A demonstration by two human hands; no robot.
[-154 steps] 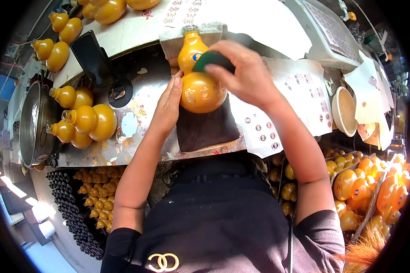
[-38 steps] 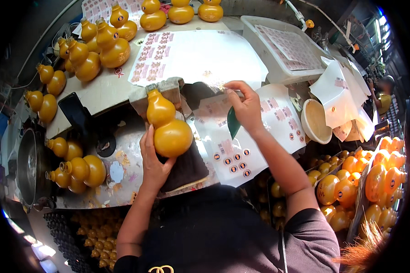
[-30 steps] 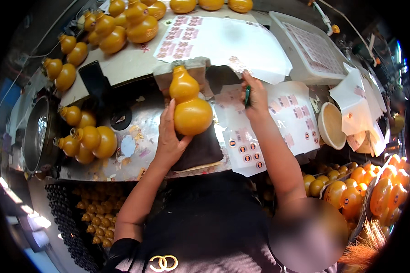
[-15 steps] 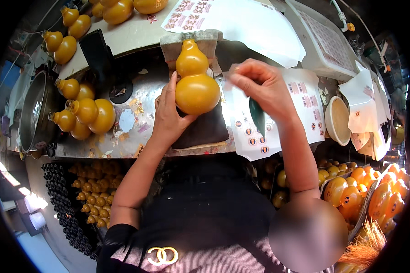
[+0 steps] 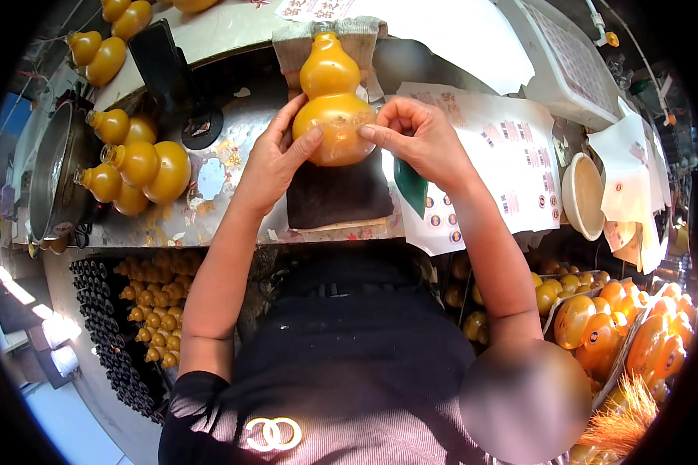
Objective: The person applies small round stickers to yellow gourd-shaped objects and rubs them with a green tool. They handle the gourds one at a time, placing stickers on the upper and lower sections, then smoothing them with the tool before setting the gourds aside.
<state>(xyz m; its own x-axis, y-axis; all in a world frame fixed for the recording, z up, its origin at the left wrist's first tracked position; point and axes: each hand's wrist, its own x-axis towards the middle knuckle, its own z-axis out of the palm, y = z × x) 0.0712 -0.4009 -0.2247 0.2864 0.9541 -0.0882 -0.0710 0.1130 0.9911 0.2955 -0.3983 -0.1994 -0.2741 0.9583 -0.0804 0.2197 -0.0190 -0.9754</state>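
A yellow gourd-shaped bottle (image 5: 329, 70) leans with its clear glass neck on a folded cloth (image 5: 291, 46). My left hand (image 5: 275, 159) grips the left side of its lower bulb, thumb pressed on the front. Across that bulb lies a thin transparent sticker (image 5: 341, 128) with faint print. My right hand (image 5: 426, 147) is closed in a pinch at the sticker's right edge. A green flat scraper (image 5: 411, 186) hangs below my right palm; its upper end is hidden by the hand. Beneath the bottle is a dark pad (image 5: 337, 198).
Several yellow gourd bottles (image 5: 143, 170) stand on the left of the metal bench, near a phone on a stand (image 5: 163, 66) and a steel basin (image 5: 54, 167). Sticker sheets (image 5: 512, 163) and a round bowl (image 5: 584, 196) lie right. Crates of gourd bottles (image 5: 597, 322) sit below.
My right hand has come left to the bottle, and the green scraper moved along with it. A transparent sticker now lies on the lower bulb. My left thumb has shifted onto the bulb's front.
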